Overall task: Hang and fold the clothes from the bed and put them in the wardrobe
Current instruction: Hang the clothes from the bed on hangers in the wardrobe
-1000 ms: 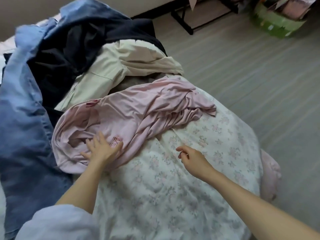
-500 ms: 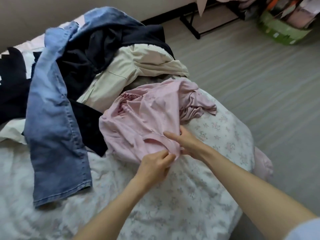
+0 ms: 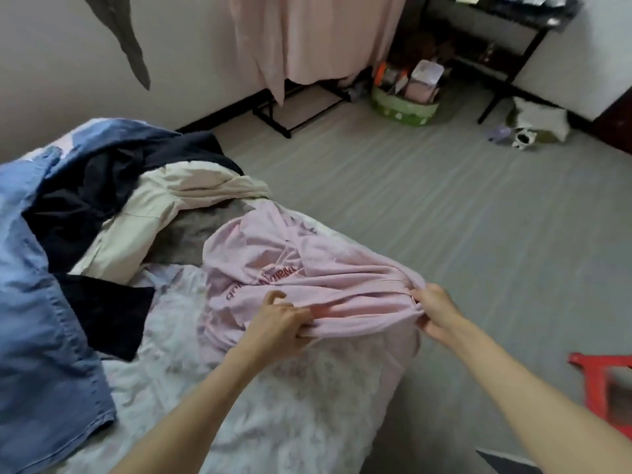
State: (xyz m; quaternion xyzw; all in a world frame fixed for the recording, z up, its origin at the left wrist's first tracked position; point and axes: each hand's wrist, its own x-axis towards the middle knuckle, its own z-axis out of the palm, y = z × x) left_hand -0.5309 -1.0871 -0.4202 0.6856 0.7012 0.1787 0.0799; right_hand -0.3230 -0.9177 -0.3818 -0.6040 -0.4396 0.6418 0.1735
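A pink T-shirt (image 3: pixel 273 254) with dark red lettering lies stretched across the foot of the bed (image 3: pixel 290 405), which has a white floral cover. My left hand (image 3: pixel 280 323) grips its near edge in a fist. My right hand (image 3: pixel 434 309) pinches the same edge farther right, pulling it taut past the bed's side. Behind the shirt lies a heap: a cream garment (image 3: pixel 143 220), a grey one (image 3: pixel 201 227), dark navy clothes (image 3: pixel 102 186) and blue jeans (image 3: pixel 37 323) on the left.
Grey floor (image 3: pixel 444 217) spreads to the right of the bed. A pink garment (image 3: pixel 307 35) hangs on a black rack (image 3: pixel 273 114) by the far wall. A green basket (image 3: pixel 403 107), a black table (image 3: pixel 513 29) and a red stool (image 3: pixel 602 381) stand around the floor.
My hands moved apart along the pink shirt's edge, the right one going right, so the bunched shirt is now stretched out. The view has lifted toward the far wall.
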